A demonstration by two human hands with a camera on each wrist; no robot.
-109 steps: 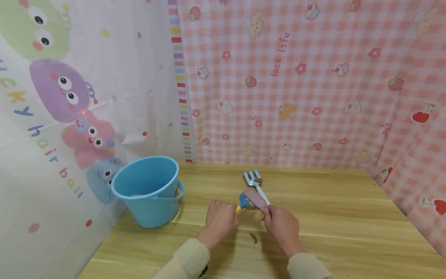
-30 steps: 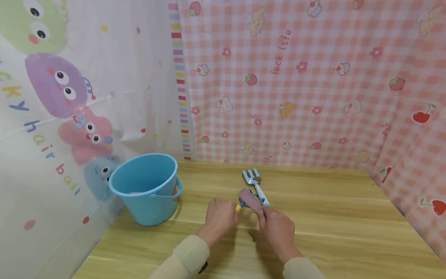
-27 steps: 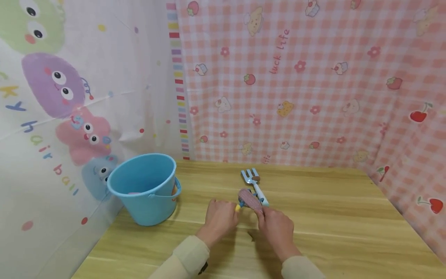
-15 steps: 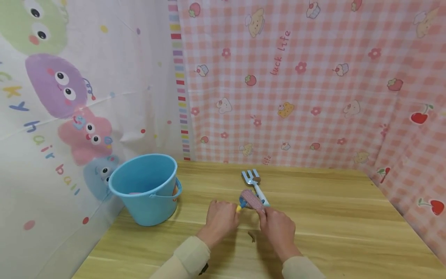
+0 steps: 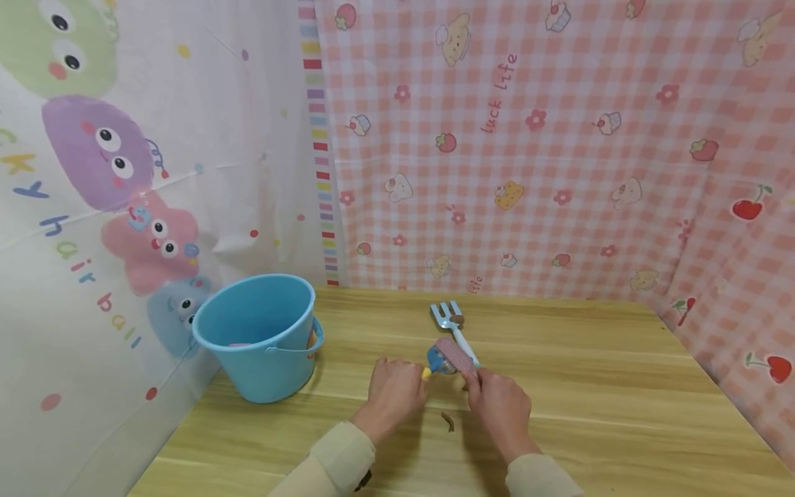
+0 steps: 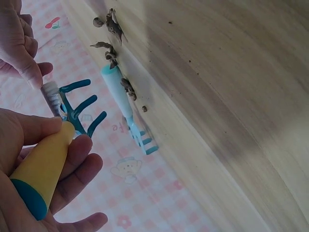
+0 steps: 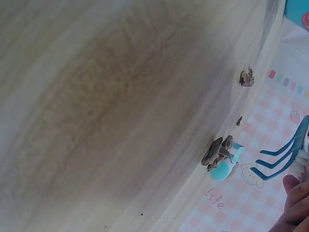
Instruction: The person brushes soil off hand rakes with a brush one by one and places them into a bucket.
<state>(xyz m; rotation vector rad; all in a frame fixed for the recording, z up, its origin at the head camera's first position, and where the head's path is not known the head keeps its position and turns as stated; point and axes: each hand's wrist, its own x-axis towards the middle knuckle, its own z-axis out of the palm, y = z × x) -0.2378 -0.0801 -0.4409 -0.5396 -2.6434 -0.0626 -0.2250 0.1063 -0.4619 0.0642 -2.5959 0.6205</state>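
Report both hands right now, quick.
Left hand: closed, gripping the yellow-handled rake by its handle.
Right hand: closed, holding the pink-backed brush.

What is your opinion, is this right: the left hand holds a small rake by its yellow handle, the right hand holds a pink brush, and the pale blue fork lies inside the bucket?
No, the pale blue fork is not inside the bucket; the head view shows it lying on the table. The rest of your statement stands.
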